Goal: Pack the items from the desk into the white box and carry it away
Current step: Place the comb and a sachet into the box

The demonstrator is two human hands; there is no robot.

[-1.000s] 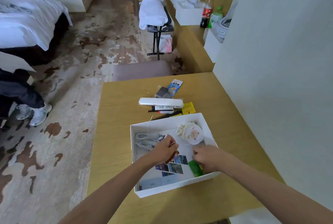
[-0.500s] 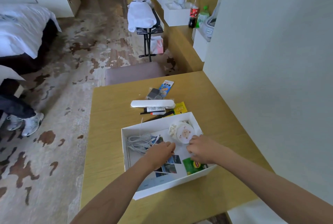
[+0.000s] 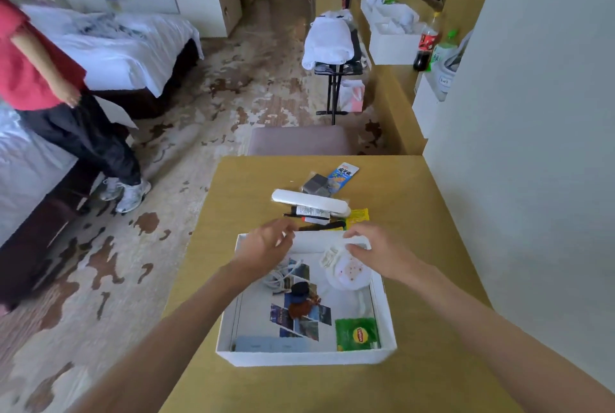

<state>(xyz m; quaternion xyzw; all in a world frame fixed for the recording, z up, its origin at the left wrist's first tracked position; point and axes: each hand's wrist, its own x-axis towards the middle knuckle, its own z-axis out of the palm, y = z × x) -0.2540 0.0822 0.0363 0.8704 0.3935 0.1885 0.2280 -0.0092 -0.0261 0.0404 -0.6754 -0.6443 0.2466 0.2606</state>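
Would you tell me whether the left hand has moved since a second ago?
Yes. Judged against the white box, the left hand has gone from over the box's middle to its far rim, away from the person.

Bed (image 3: 133, 56), person in red top (image 3: 30, 56), cola bottle (image 3: 426, 43), patterned carpet (image 3: 166, 179)

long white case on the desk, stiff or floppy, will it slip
The long white case looks rigid, so probably lifts without sagging. Its smooth rounded shell may slip. Lying against a tube, it might rock if pushed.
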